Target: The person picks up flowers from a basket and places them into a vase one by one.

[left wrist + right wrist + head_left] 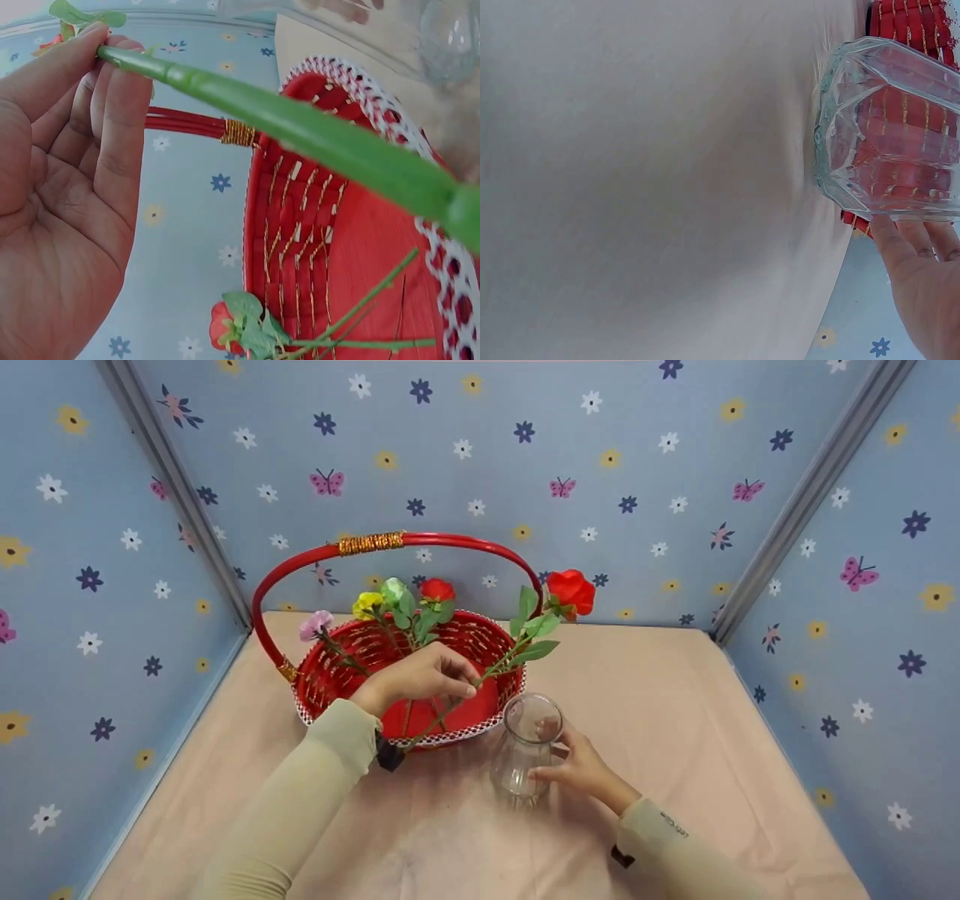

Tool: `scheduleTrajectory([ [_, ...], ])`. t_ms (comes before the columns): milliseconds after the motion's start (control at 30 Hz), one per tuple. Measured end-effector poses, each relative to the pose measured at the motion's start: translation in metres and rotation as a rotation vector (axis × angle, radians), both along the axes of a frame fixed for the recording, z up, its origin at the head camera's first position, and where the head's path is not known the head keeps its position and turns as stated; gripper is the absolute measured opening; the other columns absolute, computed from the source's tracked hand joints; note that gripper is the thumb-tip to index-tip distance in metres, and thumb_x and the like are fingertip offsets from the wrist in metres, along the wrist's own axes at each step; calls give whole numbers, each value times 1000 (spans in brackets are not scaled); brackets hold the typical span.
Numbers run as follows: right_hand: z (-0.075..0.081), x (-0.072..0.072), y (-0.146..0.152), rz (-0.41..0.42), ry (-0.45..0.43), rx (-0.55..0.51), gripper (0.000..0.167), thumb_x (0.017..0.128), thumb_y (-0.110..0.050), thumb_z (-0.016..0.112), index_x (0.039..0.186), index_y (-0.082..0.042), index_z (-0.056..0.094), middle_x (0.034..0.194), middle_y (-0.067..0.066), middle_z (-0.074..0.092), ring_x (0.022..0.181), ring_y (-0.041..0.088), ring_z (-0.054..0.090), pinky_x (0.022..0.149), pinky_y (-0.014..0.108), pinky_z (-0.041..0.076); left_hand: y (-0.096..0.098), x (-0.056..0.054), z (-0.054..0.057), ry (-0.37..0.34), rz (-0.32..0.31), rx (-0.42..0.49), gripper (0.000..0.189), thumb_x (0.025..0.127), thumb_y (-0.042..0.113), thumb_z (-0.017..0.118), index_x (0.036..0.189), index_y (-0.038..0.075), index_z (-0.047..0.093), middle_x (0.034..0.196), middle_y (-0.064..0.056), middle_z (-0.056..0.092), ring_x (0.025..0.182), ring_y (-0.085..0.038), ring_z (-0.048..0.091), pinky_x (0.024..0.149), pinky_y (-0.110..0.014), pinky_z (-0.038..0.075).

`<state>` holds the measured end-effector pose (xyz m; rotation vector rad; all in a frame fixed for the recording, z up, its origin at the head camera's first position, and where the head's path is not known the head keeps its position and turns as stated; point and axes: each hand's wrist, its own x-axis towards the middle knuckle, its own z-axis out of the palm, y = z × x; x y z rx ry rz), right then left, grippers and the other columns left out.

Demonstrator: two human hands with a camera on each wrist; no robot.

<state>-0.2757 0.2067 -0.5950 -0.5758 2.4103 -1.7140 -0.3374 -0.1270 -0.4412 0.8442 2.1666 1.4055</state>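
Between thumb and fingertips, my left hand pinches the green stem of a red artificial rose. The rose tilts up to the right, its stem crossing above the red basket. Around a clear glass vase at the basket's right front, my right hand has its thumb and fingers curled. In the right wrist view the faceted base of the vase stands close to the cloth, with fingers against its side. No flower shows inside the vase.
Inside the basket lean a pink flower, a yellow flower, a pale green flower and another red rose. The tall basket handle arches over them. Patterned blue panels border the cloth-covered table at back and sides.
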Motion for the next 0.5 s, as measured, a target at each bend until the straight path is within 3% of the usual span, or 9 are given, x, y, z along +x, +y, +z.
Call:
scheduleTrajectory([
  [167,0,0,0,-2,2,1,93,80,-4,95,157,6,44,148,29,62,142,50,56,120,62,45,14,-3,0,18,12,48,7,100,10,77,102,5,81,78,1,75,68,-11,70,70,-32,63],
  [433,0,0,-1,-8,5,12,94,79,-5,96,157,6,44,149,30,61,141,50,57,119,62,46,37,-4,-1,21,47,121,6,101,8,75,102,4,80,79,4,74,70,-11,70,70,-30,63],
  [500,0,0,-1,-7,9,11,94,79,-5,96,157,7,45,148,30,61,140,50,57,119,63,46,42,-4,-1,28,55,139,7,101,8,75,103,3,79,83,-9,76,70,-11,70,70,-29,63],
])
